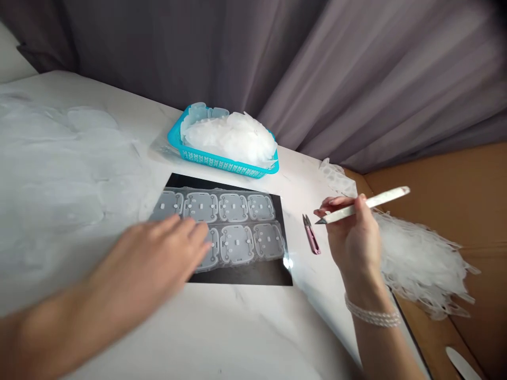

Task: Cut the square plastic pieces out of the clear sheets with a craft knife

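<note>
While right hand (354,243) holds one tool (342,213), one basket (225,164)

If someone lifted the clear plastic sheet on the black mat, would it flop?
Perhaps a little: the clear plastic sheet looks thin and its edges uneven, though its moulded panels may stiffen it. It is probably light, with the black mat showing through. Rolling seems unlikely, since it lies broadly flat.

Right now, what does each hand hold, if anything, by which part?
The right hand grips a white pen-shaped tool around its middle. For the blurred left hand, I cannot tell.
</note>
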`<state>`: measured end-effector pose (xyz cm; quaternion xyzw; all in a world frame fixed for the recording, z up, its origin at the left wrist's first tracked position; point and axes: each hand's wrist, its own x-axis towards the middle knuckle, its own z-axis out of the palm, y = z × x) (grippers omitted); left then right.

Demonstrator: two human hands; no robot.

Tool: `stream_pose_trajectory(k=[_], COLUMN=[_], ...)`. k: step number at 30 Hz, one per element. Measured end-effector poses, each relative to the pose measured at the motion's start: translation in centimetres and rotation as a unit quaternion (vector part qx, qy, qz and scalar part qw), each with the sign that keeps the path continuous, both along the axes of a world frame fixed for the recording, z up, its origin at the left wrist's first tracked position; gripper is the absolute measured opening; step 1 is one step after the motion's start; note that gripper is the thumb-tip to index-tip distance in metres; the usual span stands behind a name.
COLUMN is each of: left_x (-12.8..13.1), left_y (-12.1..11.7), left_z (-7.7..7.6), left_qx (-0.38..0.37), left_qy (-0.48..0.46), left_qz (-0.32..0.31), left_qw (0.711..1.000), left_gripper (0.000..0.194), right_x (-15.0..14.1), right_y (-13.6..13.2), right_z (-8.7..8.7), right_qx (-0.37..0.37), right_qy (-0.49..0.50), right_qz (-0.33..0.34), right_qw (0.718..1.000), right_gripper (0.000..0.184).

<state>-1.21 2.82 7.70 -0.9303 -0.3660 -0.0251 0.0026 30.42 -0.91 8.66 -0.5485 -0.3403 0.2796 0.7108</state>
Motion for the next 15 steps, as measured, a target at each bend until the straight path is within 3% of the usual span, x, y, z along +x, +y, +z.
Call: stream_pose_trajectory(k=[2,5,10,15], left_x=[1.5,3.1,3.2,1.9], left_y=[-2.4,-4.4,-4.2,-5.6], left_z=[-0.7,-1.9,-3.0,-3.9], left_qx=[-0.007,0.025,0.061,0.086], left_qy=[-0.025,-0.033,-0.037,-0.120], left_qz=[-0.077,-0.126,-0.110,-0.079], left_qw=[0.997,0.991,0.991,0.986], left_gripper=[0.031,0.027,0.030,0.029], right_x=[-0.2,-0.9,-1.0,0.9], right_y=[-0.2,-0.1,0.0,-0.3], right_z=[0.2,0.3,-0.8,-2.5], right_qx=[0.004,-0.018,-0.020,0.004], right_qy=[0.002,-0.008,-0.023,-0.012], right_qz=[-0.015,-0.035,-0.072,-0.138], right_qw=[1.000,0.999,0.997,0.990], right_gripper=[0.039,0.041,0.036,0.020])
